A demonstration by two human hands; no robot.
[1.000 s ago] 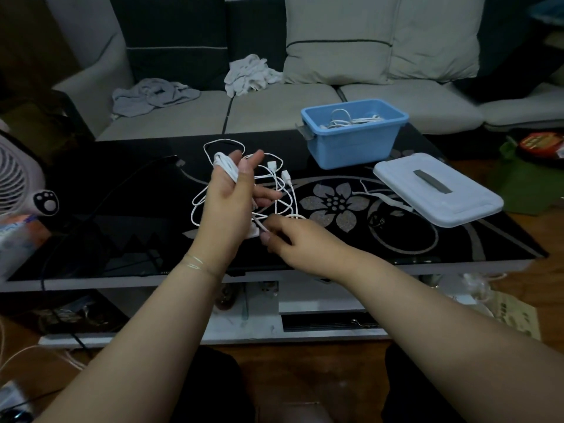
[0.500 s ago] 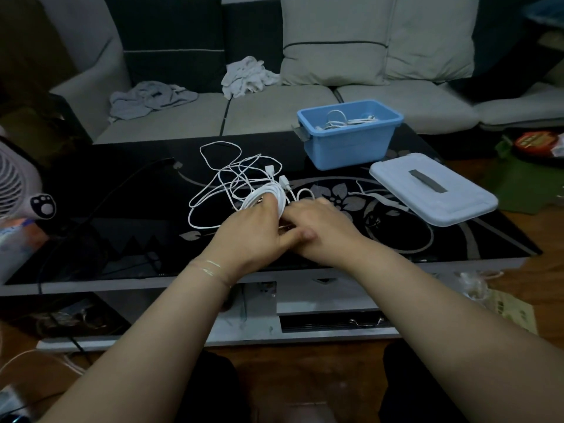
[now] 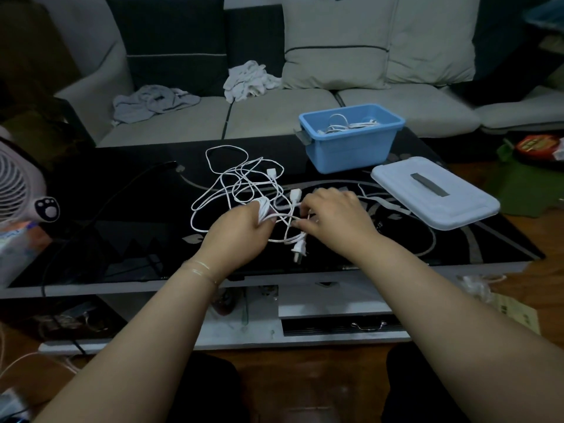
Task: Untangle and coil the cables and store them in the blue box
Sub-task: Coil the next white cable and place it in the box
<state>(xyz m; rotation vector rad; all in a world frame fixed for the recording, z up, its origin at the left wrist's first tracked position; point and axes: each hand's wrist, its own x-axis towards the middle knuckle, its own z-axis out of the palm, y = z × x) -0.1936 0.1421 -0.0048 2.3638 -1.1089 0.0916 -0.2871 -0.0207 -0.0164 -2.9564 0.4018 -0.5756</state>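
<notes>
My hands have drawn apart over the desk (image 3: 122, 239): left hand (image 3: 241, 230) grips the coiled bundle, right hand (image 3: 332, 215) pinches a strand of the white cable (image 3: 232, 181), freeing slack before the blue box (image 3: 351, 148).

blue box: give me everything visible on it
The blue box is a small rectangular tub, seemingly plastic, with a rolled rim and a grey latch tab at its left end. It stands upright and open on the far right of the black glass table. White coiled cable lies inside it. Its pale lid lies separately in front, to the right. Neither hand touches it.
</notes>
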